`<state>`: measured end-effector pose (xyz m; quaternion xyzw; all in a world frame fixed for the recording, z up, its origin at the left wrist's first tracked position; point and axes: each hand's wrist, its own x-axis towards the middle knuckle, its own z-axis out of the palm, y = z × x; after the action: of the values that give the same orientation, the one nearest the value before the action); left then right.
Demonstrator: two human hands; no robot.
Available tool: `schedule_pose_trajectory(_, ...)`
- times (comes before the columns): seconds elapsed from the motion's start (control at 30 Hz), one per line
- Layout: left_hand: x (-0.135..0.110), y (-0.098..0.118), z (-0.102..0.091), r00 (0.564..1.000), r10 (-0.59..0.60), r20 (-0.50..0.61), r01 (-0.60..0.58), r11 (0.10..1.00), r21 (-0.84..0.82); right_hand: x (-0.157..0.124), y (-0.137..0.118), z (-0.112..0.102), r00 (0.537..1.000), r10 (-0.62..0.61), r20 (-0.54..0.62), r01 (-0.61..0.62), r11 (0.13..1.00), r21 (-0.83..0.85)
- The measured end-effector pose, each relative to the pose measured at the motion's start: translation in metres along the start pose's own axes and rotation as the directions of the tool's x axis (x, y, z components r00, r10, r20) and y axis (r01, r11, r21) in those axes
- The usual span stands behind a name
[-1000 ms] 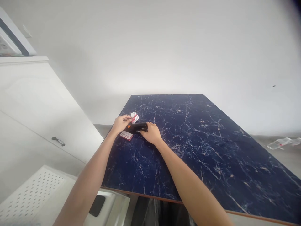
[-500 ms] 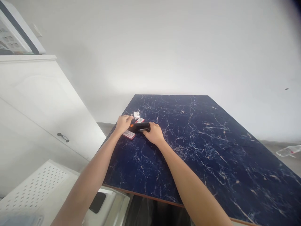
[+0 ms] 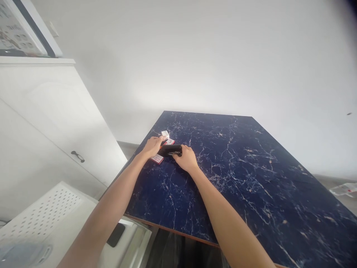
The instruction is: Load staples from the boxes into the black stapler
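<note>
A glossy black object (image 3: 171,150), long and rounded with a bit of orange at its left end, lies low over the table between my hands. I cannot tell its kind. My right hand (image 3: 186,158) is closed around its right end. At the left end, my left hand (image 3: 153,146) has its fingers bent over it and covers most of the orange part. A small white box (image 3: 165,134) stands just beyond my left fingertips. Behind the black object is a red-and-white packet (image 3: 169,142). Another red-and-white printed packet (image 3: 157,159) lies in front, partly under my left hand.
The table (image 3: 223,160) has a dark blue marbled top. To its left are a white cabinet (image 3: 50,111) and a white perforated panel (image 3: 52,208), with a dark phone-like slab (image 3: 116,235) nearby. A clear plastic bottle (image 3: 344,189) lies beyond the right edge.
The view has turned slightly, shifting the scene. My left fingers have moved in over the orange end, so less of it shows. My right hand keeps its hold.
</note>
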<state>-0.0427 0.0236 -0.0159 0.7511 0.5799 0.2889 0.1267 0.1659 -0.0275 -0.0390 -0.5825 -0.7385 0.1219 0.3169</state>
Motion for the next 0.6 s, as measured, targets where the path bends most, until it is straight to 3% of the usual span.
schedule_pose_trajectory(0.27, -0.002, -0.018, -0.021, 0.999, -0.039, -0.018, 0.042, 0.976, 0.214, 0.005, 0.007, -0.017, 0.995, 0.038, 0.094, -0.048, 0.993, 0.105)
schedule_pose_trajectory(0.37, -0.002, -0.019, -0.020, 0.999, -0.020, -0.045, 0.031, 0.968, 0.249, 0.006, 0.008, -0.022, 0.990, 0.073, 0.118, -0.087, 0.989, 0.121)
schedule_pose_trajectory(0.47, -0.001, -0.014, -0.011, 0.995, 0.068, -0.077, -0.050, 0.975, 0.218, 0.005, 0.009, -0.022, 0.993, 0.102, 0.066, -0.106, 0.992, 0.064)
schedule_pose_trajectory(0.6, -0.003, -0.006, -0.001, 0.991, 0.128, -0.034, -0.124, 0.987, 0.102, 0.004, 0.020, -0.025, 0.988, 0.146, -0.042, -0.147, 0.989, -0.020)
